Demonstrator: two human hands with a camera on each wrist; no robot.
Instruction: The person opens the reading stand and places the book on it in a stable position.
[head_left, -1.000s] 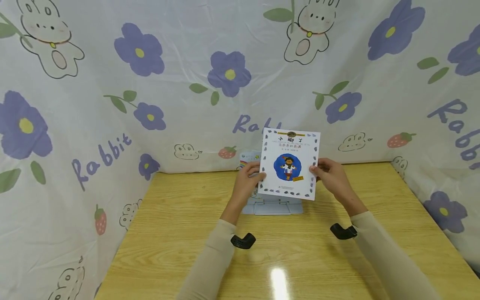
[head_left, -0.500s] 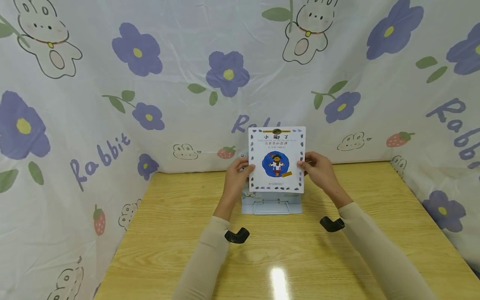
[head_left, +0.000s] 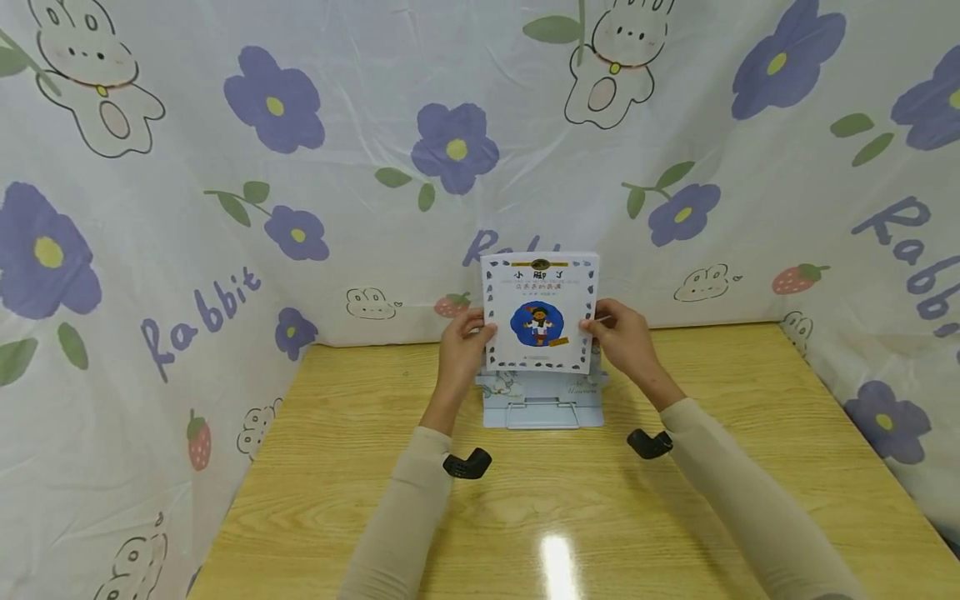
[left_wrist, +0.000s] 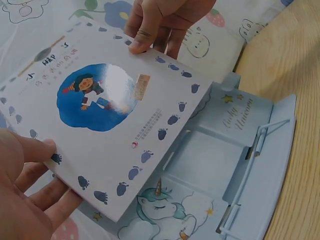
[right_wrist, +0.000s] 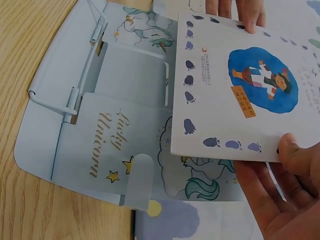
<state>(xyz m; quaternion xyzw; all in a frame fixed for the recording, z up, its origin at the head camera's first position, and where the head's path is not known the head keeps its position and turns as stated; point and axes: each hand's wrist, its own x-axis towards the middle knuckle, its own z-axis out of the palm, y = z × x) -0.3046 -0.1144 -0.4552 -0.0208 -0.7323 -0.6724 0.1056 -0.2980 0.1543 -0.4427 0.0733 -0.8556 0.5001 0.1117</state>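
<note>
A white picture book (head_left: 538, 342) with a blue round picture and a border of small footprints is held up by both hands. The left hand (head_left: 459, 350) pinches its left edge, thumb on the cover and fingers behind. At the right edge the right hand (head_left: 626, 342) grips it the same way. Behind and below the book stands a pale blue book stand (head_left: 542, 414) with a unicorn print and wire page holders. In the left wrist view the book's lower edge hangs over the stand (left_wrist: 210, 155), seemingly apart from it. The stand's upper part is hidden behind the book.
The stand rests on a wooden table (head_left: 360, 500) near its back edge. A white cloth (head_left: 375, 250) printed with purple flowers and rabbits hangs behind and at the sides. Each wrist carries a black camera mount (head_left: 467, 464).
Both hands have carried the book leftward, and it has straightened from a slight tilt. It now sits over the stand, with more of the stand's lower part showing.
</note>
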